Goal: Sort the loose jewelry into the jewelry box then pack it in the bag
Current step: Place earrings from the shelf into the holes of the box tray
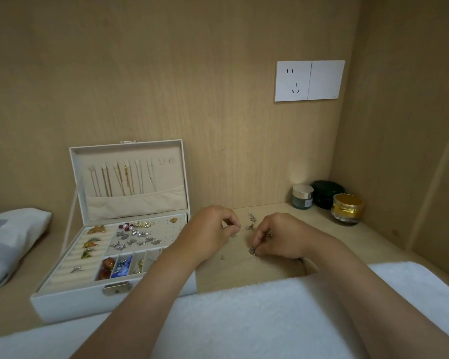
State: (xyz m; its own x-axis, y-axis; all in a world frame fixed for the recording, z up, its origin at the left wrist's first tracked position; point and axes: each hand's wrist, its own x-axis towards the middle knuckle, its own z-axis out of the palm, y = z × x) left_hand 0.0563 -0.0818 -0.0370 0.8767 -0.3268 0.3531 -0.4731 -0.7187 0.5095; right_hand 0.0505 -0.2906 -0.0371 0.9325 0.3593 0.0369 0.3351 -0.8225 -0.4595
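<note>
Head view: both hands work low over the counter (244,270), just right of the open box.
Right hand (278,237): its fingers are curled downward and the tips pinch a small silver piece (252,251) at the counter's surface. I cannot tell whether the piece is lifted clear.
Left hand (210,229): the fingers are curled, with thumb and forefinger drawn together. A tiny bit lies just under the tips, but I cannot tell whether it is gripped.
Loose jewelry (252,222): a small silver tangle lies between and just beyond the two hands. One stray bit (222,257) lies nearer the person.
Jewelry box (73,304): it stands open on the counter beside the left forearm. Its lid (130,177) is upright with chains hanging inside, and the tray compartments already hold silver, amber, red and blue pieces.
Step in hand: sorting seems well along, since only a few pieces remain outside the box. Packing has not begun.
Next move: likely to free the pinched piece from the tangle and carry it leftward past the left forearm to a matching compartment. Pieces this small call for a fine fingertip grip.
Possible bag: a grey-and-white fabric item (11,242) lies left of the box. I cannot tell whether it is the bag.
Farther out: three jars (327,194) stand in the right corner, a wall socket (309,80) sits above them, and a white towel (244,307) lies under the forearms.
</note>
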